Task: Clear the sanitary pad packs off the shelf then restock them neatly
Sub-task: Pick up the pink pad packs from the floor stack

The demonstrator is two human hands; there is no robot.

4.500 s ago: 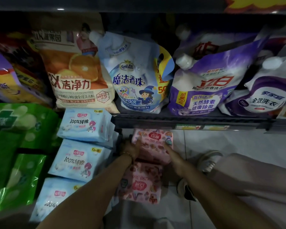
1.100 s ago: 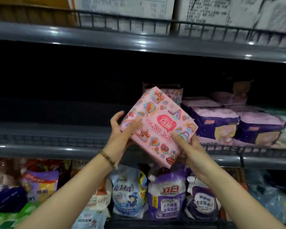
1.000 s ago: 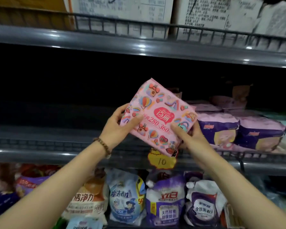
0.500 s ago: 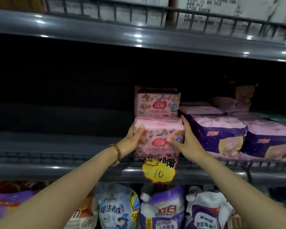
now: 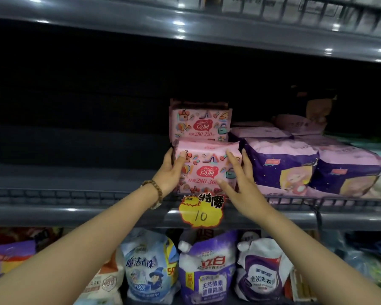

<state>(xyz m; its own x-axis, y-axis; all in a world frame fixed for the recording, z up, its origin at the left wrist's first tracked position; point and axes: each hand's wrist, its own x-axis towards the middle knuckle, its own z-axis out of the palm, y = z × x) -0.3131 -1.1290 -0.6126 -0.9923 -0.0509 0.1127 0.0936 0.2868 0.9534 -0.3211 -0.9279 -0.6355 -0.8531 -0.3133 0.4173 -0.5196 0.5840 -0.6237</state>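
Head view, sole item list. Middle shelf [image 5: 75, 214], grey metal with a low wire rail at its lip, dark and bare on its left half. Front pack [image 5: 207, 170], pink with cartoon print, standing upright at the shelf's front edge, just behind the rail. Rear pack [image 5: 200, 124], same pink print, directly behind the front pack and showing above it; whether it is raised on something cannot be told. Left hand [image 5: 171, 172], beaded bracelet [image 5: 155, 192] at the wrist, gripping the front pack's left edge: fingers up the side, thumb across the face. Right hand [image 5: 240, 181], fingers straight and spread, pressing flat on the face and right edge of the same pack, curled round nothing. Purple packs [image 5: 279, 166], lying in a row just right of the front pack, touching the right hand's outer fingers. Yellow price tag [image 5: 201, 211], marked 10, clipped to the rail below the front pack. Detergent pouches [image 5: 207, 267], blue, purple and white, upright on the tier beneath. Upper shelf [image 5: 185, 29], grey, overhead.
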